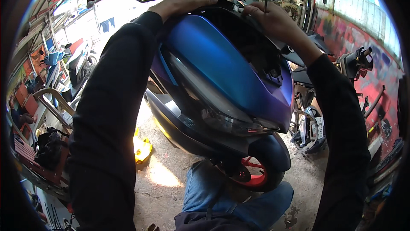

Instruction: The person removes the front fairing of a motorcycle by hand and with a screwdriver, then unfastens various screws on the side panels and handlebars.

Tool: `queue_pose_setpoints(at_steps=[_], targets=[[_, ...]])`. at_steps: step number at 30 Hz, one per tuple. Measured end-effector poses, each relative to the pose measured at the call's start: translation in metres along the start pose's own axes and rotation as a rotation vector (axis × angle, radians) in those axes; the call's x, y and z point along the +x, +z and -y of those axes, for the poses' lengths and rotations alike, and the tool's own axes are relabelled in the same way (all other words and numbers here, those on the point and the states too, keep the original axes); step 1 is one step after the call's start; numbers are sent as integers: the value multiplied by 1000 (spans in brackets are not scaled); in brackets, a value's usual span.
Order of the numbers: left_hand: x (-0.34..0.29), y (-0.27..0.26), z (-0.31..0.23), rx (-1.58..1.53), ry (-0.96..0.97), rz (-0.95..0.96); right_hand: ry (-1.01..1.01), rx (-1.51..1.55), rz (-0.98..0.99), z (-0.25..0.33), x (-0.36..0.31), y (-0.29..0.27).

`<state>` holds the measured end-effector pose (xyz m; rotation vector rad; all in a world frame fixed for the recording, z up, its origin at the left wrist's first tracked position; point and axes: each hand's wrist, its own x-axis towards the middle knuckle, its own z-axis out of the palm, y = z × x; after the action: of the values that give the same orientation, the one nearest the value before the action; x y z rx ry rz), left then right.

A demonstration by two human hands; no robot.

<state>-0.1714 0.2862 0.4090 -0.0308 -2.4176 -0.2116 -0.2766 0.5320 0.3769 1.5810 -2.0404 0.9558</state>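
With the scooter's (205,56) cavity (245,39) uncovered, work seems unfinished; left hand (183,2) rests half-open above, right hand (275,21) grips what may be a rod (266,1).

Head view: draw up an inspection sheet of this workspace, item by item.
Surface: rough grey concrete floor, sunlit in patches.
Job's things: satin blue-purple scooter with red-spoked front wheel.
Clutter: crumpled yellow plastic item on the floor; shiny black bag at far left.
Hands: left hand on the scooter's black upper cowl; right hand at the cowl's right, slim dark rod showing above, grip unclear.
Cables: nothing clearly seen.
Surroundings: white scooter parked at left; paint-stained red wall at right.
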Motion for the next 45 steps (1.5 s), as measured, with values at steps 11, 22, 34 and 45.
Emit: queue_pose_setpoints(at_steps=[11,22,34,45], targets=[[24,-7,-35,184,-412,463,367,-197,211,-79,41,-2],[46,-22,-23,-52,-543,581,569,-209,319,-83,62,-15],[48,16,-38,-75,-829,374,468,2,529,-94,68,-30],[44,12,-49,-195,-747,-65,-166,-89,360,-140,122,-43]])
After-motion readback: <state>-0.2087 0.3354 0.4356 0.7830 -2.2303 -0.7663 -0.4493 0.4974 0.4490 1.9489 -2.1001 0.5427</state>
